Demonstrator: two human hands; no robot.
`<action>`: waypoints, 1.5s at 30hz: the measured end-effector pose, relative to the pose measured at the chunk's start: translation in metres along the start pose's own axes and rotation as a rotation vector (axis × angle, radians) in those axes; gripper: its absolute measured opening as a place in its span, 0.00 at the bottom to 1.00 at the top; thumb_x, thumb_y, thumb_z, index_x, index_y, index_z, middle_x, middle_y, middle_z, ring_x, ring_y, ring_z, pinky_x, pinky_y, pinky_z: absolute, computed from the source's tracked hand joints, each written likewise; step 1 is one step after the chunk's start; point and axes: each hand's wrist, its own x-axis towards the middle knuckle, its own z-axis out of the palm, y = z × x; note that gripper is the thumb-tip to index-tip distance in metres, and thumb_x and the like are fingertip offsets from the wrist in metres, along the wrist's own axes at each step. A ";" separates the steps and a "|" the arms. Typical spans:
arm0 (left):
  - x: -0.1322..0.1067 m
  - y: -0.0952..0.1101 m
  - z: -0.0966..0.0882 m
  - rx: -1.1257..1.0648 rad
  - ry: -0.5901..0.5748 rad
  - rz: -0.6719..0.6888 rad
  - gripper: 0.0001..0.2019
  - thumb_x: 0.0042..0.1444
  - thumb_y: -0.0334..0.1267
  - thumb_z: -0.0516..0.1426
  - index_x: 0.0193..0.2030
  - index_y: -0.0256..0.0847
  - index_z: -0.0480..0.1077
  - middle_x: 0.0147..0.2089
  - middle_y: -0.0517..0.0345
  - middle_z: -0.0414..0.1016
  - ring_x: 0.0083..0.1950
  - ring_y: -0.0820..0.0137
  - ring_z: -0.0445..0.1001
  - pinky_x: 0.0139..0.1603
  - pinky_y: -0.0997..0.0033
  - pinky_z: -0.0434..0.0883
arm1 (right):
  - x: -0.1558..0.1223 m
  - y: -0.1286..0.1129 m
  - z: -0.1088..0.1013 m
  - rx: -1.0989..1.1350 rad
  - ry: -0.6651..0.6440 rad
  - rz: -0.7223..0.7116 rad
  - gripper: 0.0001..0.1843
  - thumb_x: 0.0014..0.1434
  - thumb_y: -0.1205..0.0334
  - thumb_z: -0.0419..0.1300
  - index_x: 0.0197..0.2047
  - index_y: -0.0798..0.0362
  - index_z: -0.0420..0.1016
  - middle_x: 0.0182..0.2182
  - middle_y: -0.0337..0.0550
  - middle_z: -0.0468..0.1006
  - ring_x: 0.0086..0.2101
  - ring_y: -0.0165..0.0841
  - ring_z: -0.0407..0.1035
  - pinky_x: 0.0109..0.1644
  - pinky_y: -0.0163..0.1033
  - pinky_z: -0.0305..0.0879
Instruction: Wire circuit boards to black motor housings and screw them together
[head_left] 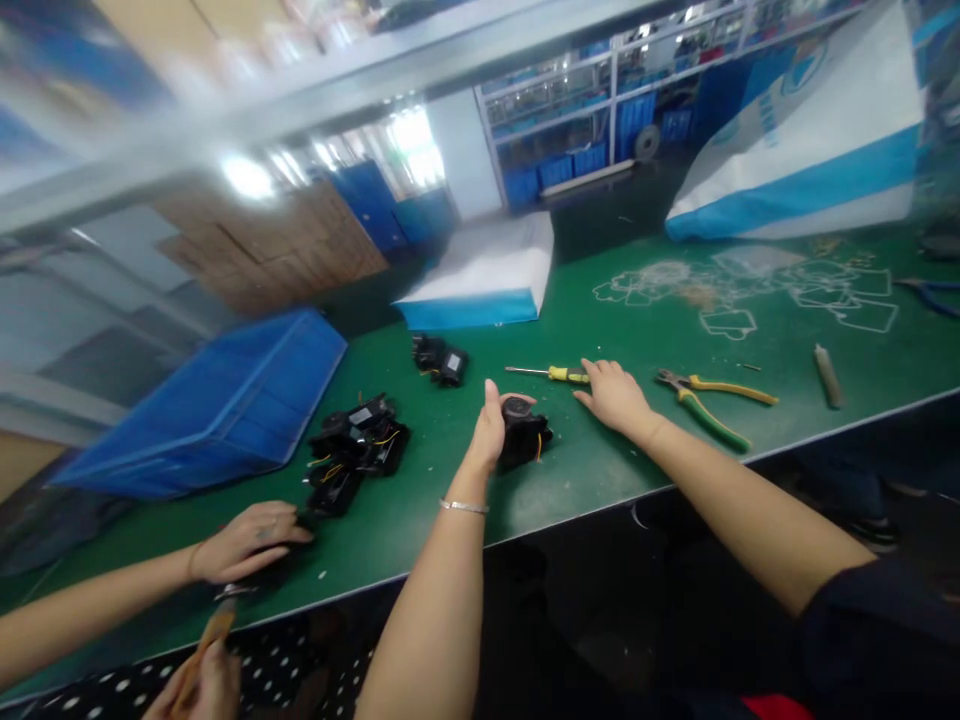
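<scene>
My left hand (491,430) is wrapped round a black plastic part (523,438) with a round top and a yellow wire, at the table's front edge. To its right, my right hand (616,397) has its fingers and thumb about the handle end of a yellow-handled screwdriver (559,374), which lies flat with its shaft pointing left. Pliers (709,400) with one yellow and one green handle lie open just right of that hand. Similar black parts (358,445) are grouped to the left, and another black part (441,360) lies farther back.
A co-worker's hand (251,540) rests on a dark part at the left; their other hand (206,680) holds a wooden-handled tool. A blue bin (217,400), a white-and-blue bag (480,270), thin white loops (727,322) and a small tube (827,376) stand or lie on the green table.
</scene>
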 end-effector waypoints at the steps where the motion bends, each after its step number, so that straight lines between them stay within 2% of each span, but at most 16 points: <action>1: -0.001 0.001 -0.002 0.015 0.008 0.015 0.42 0.58 0.63 0.28 0.40 0.39 0.76 0.31 0.55 0.77 0.34 0.69 0.72 0.40 0.70 0.68 | 0.001 0.000 0.002 0.016 -0.003 0.015 0.22 0.59 0.58 0.56 0.54 0.60 0.66 0.50 0.62 0.69 0.54 0.51 0.59 0.55 0.54 0.57; 5: -0.003 0.005 -0.011 0.140 0.019 0.125 0.40 0.60 0.60 0.28 0.37 0.40 0.77 0.29 0.55 0.76 0.32 0.70 0.72 0.36 0.72 0.67 | -0.013 0.011 -0.010 0.134 -0.037 0.112 0.19 0.62 0.52 0.52 0.43 0.60 0.70 0.42 0.61 0.72 0.46 0.49 0.66 0.48 0.50 0.63; 8: -0.006 0.010 -0.014 0.350 0.016 0.193 0.38 0.62 0.58 0.29 0.35 0.43 0.77 0.33 0.57 0.77 0.35 0.69 0.72 0.36 0.72 0.65 | -0.043 0.022 -0.034 0.299 -0.115 0.157 0.24 0.66 0.47 0.42 0.43 0.57 0.68 0.36 0.52 0.75 0.35 0.38 0.71 0.37 0.40 0.67; 10: -0.007 0.016 -0.013 0.550 -0.012 0.271 0.35 0.63 0.57 0.32 0.35 0.46 0.78 0.34 0.58 0.78 0.37 0.69 0.72 0.38 0.71 0.65 | -0.072 0.027 -0.052 0.506 -0.176 0.190 0.23 0.67 0.48 0.39 0.46 0.56 0.65 0.38 0.49 0.75 0.31 0.32 0.70 0.30 0.35 0.66; 12: -0.009 0.022 -0.007 0.744 -0.087 0.390 0.32 0.63 0.56 0.35 0.35 0.48 0.78 0.33 0.59 0.78 0.37 0.68 0.72 0.41 0.69 0.64 | -0.105 0.030 -0.066 0.940 -0.228 0.330 0.18 0.64 0.48 0.49 0.49 0.53 0.63 0.40 0.47 0.74 0.29 0.30 0.68 0.26 0.33 0.63; 15: -0.013 0.033 0.012 0.929 -0.220 0.579 0.29 0.64 0.54 0.38 0.36 0.49 0.78 0.32 0.59 0.78 0.39 0.67 0.71 0.45 0.65 0.62 | -0.152 0.035 -0.073 1.269 -0.274 0.492 0.17 0.58 0.54 0.59 0.47 0.51 0.63 0.33 0.39 0.71 0.23 0.25 0.60 0.23 0.30 0.57; 18: -0.016 0.041 0.033 0.976 -0.254 0.710 0.24 0.64 0.52 0.41 0.41 0.50 0.77 0.34 0.60 0.78 0.44 0.66 0.69 0.51 0.60 0.60 | -0.187 0.041 -0.067 1.293 -0.321 0.567 0.16 0.59 0.55 0.60 0.47 0.50 0.64 0.29 0.35 0.66 0.21 0.23 0.54 0.21 0.29 0.52; 21: -0.017 0.042 0.044 0.945 -0.193 0.759 0.20 0.64 0.48 0.43 0.45 0.50 0.75 0.38 0.60 0.77 0.50 0.67 0.67 0.60 0.57 0.54 | -0.208 0.044 -0.058 1.234 -0.373 0.576 0.16 0.62 0.51 0.55 0.49 0.50 0.64 0.31 0.38 0.67 0.23 0.24 0.55 0.21 0.29 0.53; 23: -0.018 0.038 0.043 0.905 -0.133 0.745 0.18 0.65 0.45 0.44 0.46 0.50 0.75 0.40 0.60 0.77 0.53 0.68 0.66 0.66 0.56 0.48 | -0.217 0.044 -0.055 1.209 -0.386 0.561 0.18 0.64 0.49 0.51 0.50 0.51 0.63 0.33 0.40 0.68 0.26 0.26 0.58 0.22 0.30 0.55; 26: -0.024 0.028 0.034 0.846 -0.089 0.671 0.14 0.62 0.41 0.48 0.46 0.48 0.74 0.40 0.60 0.77 0.56 0.68 0.65 0.69 0.53 0.42 | -0.226 0.045 -0.053 1.140 -0.423 0.553 0.23 0.62 0.47 0.53 0.55 0.50 0.59 0.30 0.39 0.68 0.28 0.29 0.62 0.25 0.32 0.61; 29: -0.033 0.017 0.025 0.803 -0.191 0.603 0.13 0.58 0.39 0.53 0.49 0.49 0.72 0.38 0.61 0.76 0.55 0.67 0.67 0.69 0.50 0.41 | -0.233 0.047 -0.050 1.107 -0.529 0.551 0.28 0.60 0.47 0.56 0.58 0.49 0.55 0.25 0.35 0.65 0.25 0.29 0.62 0.23 0.32 0.60; 31: -0.037 0.011 0.022 0.753 -0.226 0.574 0.14 0.57 0.38 0.54 0.49 0.49 0.71 0.40 0.61 0.76 0.54 0.67 0.67 0.69 0.50 0.45 | -0.236 0.048 -0.049 1.139 -0.574 0.538 0.27 0.61 0.46 0.55 0.58 0.48 0.54 0.28 0.36 0.67 0.22 0.26 0.59 0.20 0.30 0.56; 34: -0.037 0.005 0.021 0.607 -0.052 0.533 0.12 0.59 0.41 0.53 0.48 0.46 0.72 0.46 0.57 0.74 0.55 0.67 0.66 0.65 0.55 0.55 | -0.238 0.043 -0.047 1.231 -0.618 0.533 0.26 0.62 0.47 0.53 0.59 0.46 0.53 0.34 0.39 0.69 0.21 0.24 0.57 0.18 0.29 0.52; 37: -0.030 0.000 0.026 0.429 0.135 0.472 0.13 0.61 0.42 0.51 0.42 0.43 0.74 0.47 0.53 0.72 0.53 0.68 0.68 0.58 0.63 0.63 | -0.236 0.031 -0.048 1.359 -0.718 0.565 0.26 0.63 0.48 0.52 0.60 0.47 0.53 0.34 0.39 0.68 0.21 0.24 0.57 0.18 0.28 0.51; 41: -0.018 -0.007 0.042 0.318 0.143 0.408 0.14 0.59 0.45 0.54 0.30 0.40 0.75 0.41 0.55 0.72 0.46 0.71 0.71 0.50 0.70 0.67 | -0.235 0.016 -0.047 1.407 -0.811 0.600 0.26 0.63 0.48 0.52 0.60 0.49 0.55 0.32 0.38 0.67 0.19 0.22 0.54 0.16 0.27 0.46; 45: 0.001 -0.014 0.055 0.319 0.229 0.324 0.21 0.58 0.48 0.53 0.18 0.39 0.67 0.30 0.58 0.71 0.36 0.73 0.71 0.43 0.72 0.67 | -0.236 0.012 -0.047 1.391 -0.738 0.661 0.26 0.62 0.47 0.52 0.60 0.49 0.56 0.31 0.38 0.66 0.19 0.22 0.54 0.16 0.27 0.41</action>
